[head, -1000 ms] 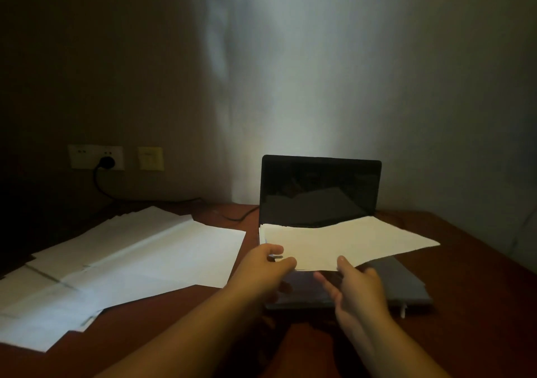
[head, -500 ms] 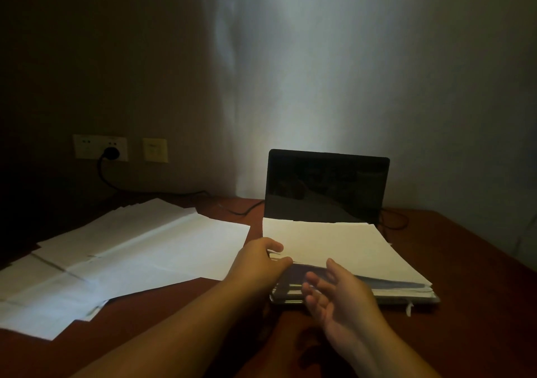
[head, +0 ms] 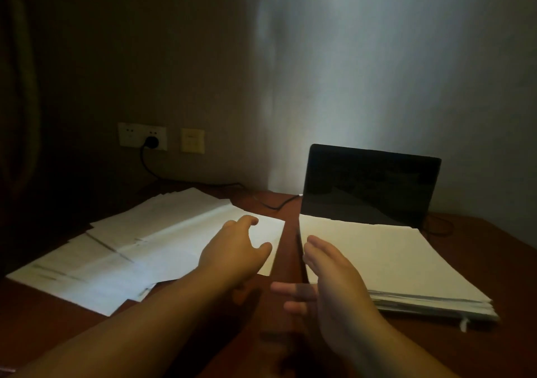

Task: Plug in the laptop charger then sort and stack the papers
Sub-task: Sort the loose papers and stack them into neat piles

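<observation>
Hovering apart over the bare strip of surface (head: 287,232), the left hand (head: 235,257) and right hand (head: 334,279) are holding nothing, fingers relaxed, between loose papers (head: 145,247) and the stack (head: 392,261) lying square-edged on the laptop (head: 369,186).

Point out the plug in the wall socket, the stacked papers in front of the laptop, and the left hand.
Plug (head: 152,141): head view, on its black body in the wall socket.
Stacked papers (head: 377,255): head view, on the bare top sheet.
Left hand (head: 235,252): head view, on the back of the hand.
</observation>
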{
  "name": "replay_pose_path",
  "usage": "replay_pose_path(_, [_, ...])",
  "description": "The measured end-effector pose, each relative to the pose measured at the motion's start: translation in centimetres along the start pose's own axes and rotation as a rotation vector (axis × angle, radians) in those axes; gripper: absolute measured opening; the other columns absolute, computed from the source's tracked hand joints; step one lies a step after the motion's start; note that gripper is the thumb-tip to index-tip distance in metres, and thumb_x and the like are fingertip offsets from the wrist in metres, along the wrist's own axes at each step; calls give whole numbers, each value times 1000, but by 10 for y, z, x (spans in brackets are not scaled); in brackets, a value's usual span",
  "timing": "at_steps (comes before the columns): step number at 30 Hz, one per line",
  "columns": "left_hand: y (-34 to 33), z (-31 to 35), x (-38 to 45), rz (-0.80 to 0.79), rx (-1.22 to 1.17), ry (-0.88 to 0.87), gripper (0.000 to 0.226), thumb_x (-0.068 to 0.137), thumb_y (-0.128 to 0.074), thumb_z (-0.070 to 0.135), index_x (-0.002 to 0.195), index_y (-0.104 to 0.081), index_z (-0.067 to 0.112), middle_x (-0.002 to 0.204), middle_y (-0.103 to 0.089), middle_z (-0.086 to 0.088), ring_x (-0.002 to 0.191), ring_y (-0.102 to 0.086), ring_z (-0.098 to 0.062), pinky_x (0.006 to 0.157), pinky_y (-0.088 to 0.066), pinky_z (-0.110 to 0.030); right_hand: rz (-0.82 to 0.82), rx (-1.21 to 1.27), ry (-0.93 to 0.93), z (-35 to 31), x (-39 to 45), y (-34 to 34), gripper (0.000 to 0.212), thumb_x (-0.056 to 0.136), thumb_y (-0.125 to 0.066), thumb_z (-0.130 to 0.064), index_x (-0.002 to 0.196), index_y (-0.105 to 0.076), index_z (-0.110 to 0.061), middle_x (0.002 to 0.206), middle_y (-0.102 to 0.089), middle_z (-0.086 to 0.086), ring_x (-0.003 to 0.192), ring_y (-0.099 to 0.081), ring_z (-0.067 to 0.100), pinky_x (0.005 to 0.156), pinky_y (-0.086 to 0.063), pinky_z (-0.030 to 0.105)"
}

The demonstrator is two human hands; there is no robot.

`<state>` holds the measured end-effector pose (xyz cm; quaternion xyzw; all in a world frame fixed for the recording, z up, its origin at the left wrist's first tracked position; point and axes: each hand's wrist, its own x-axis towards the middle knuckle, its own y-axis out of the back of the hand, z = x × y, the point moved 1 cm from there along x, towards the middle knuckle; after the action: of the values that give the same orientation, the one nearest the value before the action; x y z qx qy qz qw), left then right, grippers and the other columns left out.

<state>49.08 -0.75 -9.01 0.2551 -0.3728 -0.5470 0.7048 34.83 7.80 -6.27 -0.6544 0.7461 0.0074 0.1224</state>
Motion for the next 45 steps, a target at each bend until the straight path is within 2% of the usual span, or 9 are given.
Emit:
replay_pose_path(6, [31, -40, 8, 46, 38, 33, 61, 91, -62, 51, 145, -39, 37, 153, -40, 4, 115, -59, -15, 87, -51, -26, -80, -99, 25, 2, 24, -38, 46, 101, -51, -35, 145, -37, -38, 152, -37, 1, 74, -75, 26, 53, -56, 30])
replay_pose_path(12, [53, -71, 23, 219, 127, 52, 78, 90, -65, 48, 152, -16, 45, 166, 13, 3, 78, -63, -8, 62, -46, -15, -239, -365, 107, -2, 54, -66, 80, 93, -64, -40, 145, -9, -65, 162, -18, -10, 81, -74, 24, 60, -61, 35])
replay_pose_path(17, [53, -97, 46, 118, 158, 0, 40, 95, -60, 38, 134, -54, 32, 134, -56, 5, 103, -59, -9, 82, -46, -18, -291, -1020, 532, -5, 105, -75, 64, 91, -66, -42, 144, -31, -55, 129, -52, -17, 91, -65, 10, 78, -59, 29])
replay_pose_path(22, [33, -109, 69, -9, 272, -41, 42, 89, -61, 50, 129, -57, 38, 130, -57, 10, 110, -57, -10, 93, -50, -29, -574, -1595, 669, -8, 147, -95, 66, 85, -64, -59, 144, -40, -41, 146, -45, -15, 129, -43, 10, 103, -44, 33])
replay_pose_path(29, [8, -123, 66, 37, 343, -114, 34, 96, -50, 50, 128, -56, 39, 128, -57, 16, 115, -53, -10, 107, -42, -38, -645, -1675, 594, 19, 170, -97, 84, 81, -57, -72, 151, -22, -43, 161, -19, -16, 145, -25, 15, 114, -29, 41])
replay_pose_path(34, [5, -126, 69, 68, 229, -131, 37, 97, -54, 43, 134, -53, 41, 141, -50, 19, 126, -48, -6, 112, -40, -35, -607, -1535, 608, 36, 174, -93, 65, 83, -54, -71, 142, -37, -48, 158, -21, -22, 143, -23, 9, 115, -26, 38])
replay_pose_path(39, [9, -126, 69, 89, 149, -149, 37, 97, -54, 41, 134, -52, 42, 137, -49, 21, 123, -49, -4, 103, -46, -25, -608, -1451, 686, 39, 177, -93, 44, 88, -57, -60, 129, -56, -43, 127, -50, -29, 116, -47, 1, 96, -39, 20])
replay_pose_path(42, [15, -122, 70, 107, 101, -150, 37, 97, -56, 39, 133, -54, 42, 138, -49, 20, 123, -49, -4, 101, -48, -24, -576, -1312, 712, 44, 185, -92, 10, 90, -61, -47, 98, -68, -45, 94, -63, -22, 91, -57, 2, 81, -49, 23])
replay_pose_path(45, [20, -118, 73, 162, 115, -175, 35, 95, -60, 42, 130, -55, 42, 134, -48, 18, 120, -46, -3, 95, -45, -16, -479, -1241, 717, 47, 193, -85, 11, 92, -62, -39, 84, -69, -42, 80, -64, -15, 79, -60, 6, 72, -54, 25])
